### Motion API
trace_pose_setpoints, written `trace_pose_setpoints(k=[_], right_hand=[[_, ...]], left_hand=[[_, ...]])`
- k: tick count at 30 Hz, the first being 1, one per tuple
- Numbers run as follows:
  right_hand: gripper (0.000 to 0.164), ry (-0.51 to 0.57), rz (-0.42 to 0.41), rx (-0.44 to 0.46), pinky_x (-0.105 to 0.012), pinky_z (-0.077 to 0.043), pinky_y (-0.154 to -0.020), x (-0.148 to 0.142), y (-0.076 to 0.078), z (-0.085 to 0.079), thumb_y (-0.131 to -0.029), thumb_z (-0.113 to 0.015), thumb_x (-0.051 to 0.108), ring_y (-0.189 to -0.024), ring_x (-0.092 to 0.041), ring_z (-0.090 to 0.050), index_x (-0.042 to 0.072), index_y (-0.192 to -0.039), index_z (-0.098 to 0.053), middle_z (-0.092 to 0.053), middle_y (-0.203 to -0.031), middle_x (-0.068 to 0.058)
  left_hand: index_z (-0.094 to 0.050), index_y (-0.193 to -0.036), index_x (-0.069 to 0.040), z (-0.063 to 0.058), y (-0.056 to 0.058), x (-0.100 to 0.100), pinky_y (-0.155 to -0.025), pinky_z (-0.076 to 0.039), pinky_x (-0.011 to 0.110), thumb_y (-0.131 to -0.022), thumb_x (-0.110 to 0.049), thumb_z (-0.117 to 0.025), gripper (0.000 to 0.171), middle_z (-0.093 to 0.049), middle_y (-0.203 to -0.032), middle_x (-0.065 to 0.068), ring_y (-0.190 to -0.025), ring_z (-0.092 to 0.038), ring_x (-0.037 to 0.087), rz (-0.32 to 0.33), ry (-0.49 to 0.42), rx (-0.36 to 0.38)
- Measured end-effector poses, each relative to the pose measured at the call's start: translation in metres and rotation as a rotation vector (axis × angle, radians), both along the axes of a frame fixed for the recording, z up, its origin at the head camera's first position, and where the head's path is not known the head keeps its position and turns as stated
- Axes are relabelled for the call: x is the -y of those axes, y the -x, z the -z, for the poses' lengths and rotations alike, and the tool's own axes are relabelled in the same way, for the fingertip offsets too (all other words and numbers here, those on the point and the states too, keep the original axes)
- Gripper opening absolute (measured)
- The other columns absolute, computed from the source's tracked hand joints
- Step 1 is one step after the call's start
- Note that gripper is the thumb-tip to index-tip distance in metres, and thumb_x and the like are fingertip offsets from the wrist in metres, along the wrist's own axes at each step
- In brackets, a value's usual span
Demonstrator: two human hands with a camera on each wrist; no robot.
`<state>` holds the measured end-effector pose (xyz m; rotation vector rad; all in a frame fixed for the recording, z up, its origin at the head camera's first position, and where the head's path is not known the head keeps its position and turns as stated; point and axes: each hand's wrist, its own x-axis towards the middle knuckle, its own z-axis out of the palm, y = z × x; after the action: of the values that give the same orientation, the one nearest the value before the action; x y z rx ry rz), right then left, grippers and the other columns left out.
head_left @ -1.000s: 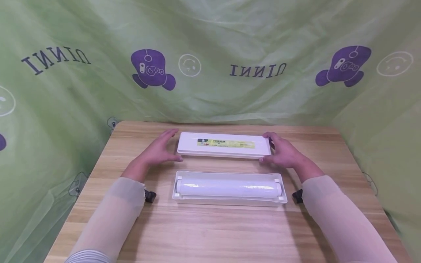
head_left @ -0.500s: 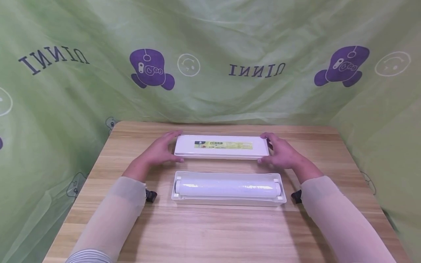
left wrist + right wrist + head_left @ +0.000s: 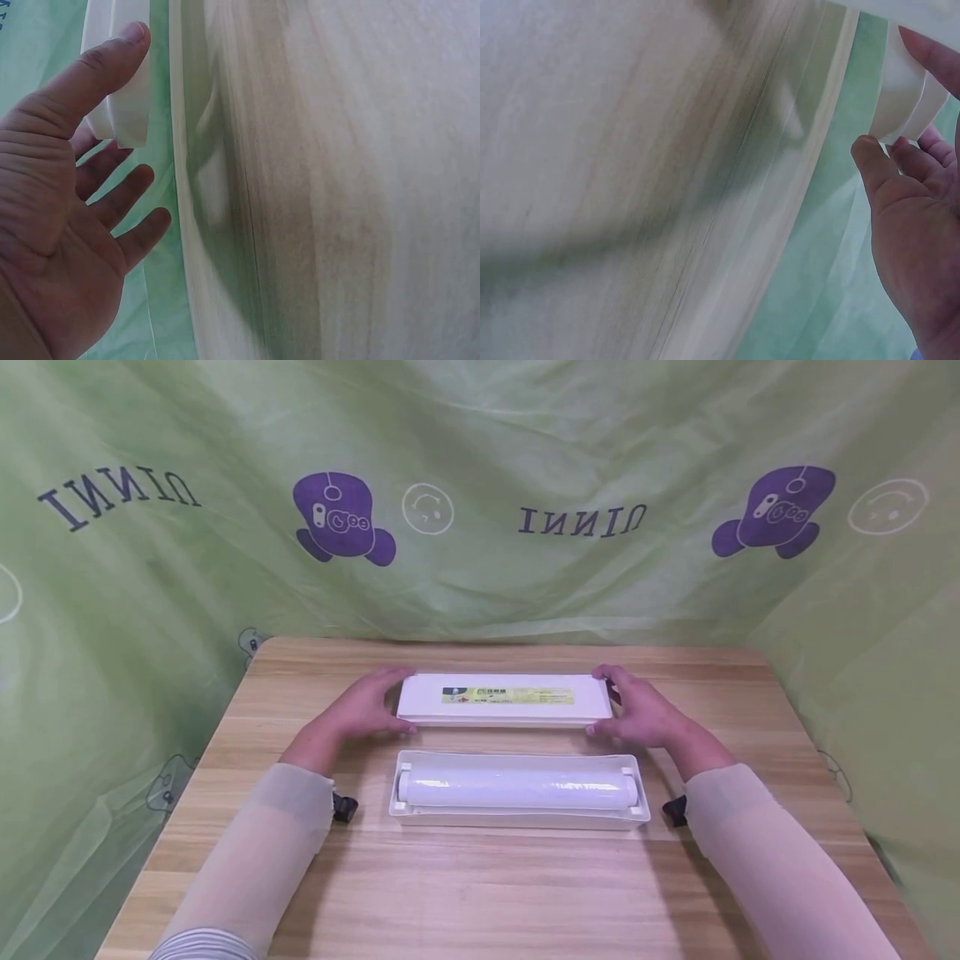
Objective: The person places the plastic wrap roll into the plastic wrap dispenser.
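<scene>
1. The left hand (image 3: 363, 708) grasps the left end of a long white lid (image 3: 426, 697), its thumb at the near edge and its other fingers toward the far side; the left wrist view shows 2 of those fingers extended clear of the lid.
2. The right hand (image 3: 643, 710) grasps the opposite end in the same way, thumb at the near edge, fingers around the far corner.
3. The lid lies level between the 2 hands, near the back of the desk (image 3: 480, 893). In both wrist views its ends show against the green cloth (image 3: 480, 589), beyond the desk's edge.
4. A printed label (image 3: 507, 696), yellow-green with a dark patch at its left end, sits on the lid's top.
5. Just nearer the person, apart from the lid, stands an open white box (image 3: 517, 820), its long side roughly parallel to the lid.
6. Inside that box lies 1 glossy white roll (image 3: 517, 790), running nearly end to end.
7. Pale sleeves (image 3: 251, 852) cover both forearms, and a small black piece (image 3: 345, 808) shows beside each cuff.
8. The cloth behind carries 2 large purple figures (image 3: 341, 518), white smiling faces and dark lettering.
</scene>
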<state>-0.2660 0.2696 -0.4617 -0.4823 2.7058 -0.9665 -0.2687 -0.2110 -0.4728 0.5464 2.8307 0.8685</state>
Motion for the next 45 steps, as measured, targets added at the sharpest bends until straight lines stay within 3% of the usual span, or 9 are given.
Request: trace_pose_setpoints(k=[12,31,45], right_hand=[[0.097,0.006,-0.01,-0.013,-0.057,-0.034,-0.12,-0.002,-0.003,0.002,-0.078,-0.093,0.029,-0.146,-0.046,-0.039,0.006,-0.151,-0.035,-0.045,-0.153,-0.027],[0.098,0.022,0.015,-0.042,-0.056,-0.035,-0.12,-0.005,-0.015,-0.008,-0.076,-0.094,0.03,-0.145,-0.043,-0.042,0.009,-0.153,-0.037,-0.045,-0.155,-0.022],[0.1,0.006,-0.008,-0.038,-0.059,-0.035,-0.119,-0.01,-0.027,-0.017,-0.075,-0.095,0.031,-0.146,-0.045,-0.039,0.009,-0.153,-0.036,-0.042,-0.158,-0.02]], left_hand=[[-0.042,-0.159,-0.016,-0.003,-0.004,0.002,-0.123,-0.028,0.058,-0.068,-0.038,-0.097,0.108,-0.039,-0.163,0.013,-0.149,-0.035,0.038,-0.013,-0.032,-0.001],[-0.04,-0.16,-0.019,-0.009,-0.012,0.005,-0.121,-0.028,0.064,-0.071,-0.042,-0.095,0.108,-0.036,-0.165,0.012,-0.15,-0.033,0.039,0.004,-0.032,-0.014],[-0.04,-0.161,-0.022,-0.016,-0.026,0.003,-0.12,-0.026,0.068,-0.07,-0.046,-0.095,0.11,-0.032,-0.166,0.015,-0.151,-0.03,0.042,0.01,-0.056,-0.011]])
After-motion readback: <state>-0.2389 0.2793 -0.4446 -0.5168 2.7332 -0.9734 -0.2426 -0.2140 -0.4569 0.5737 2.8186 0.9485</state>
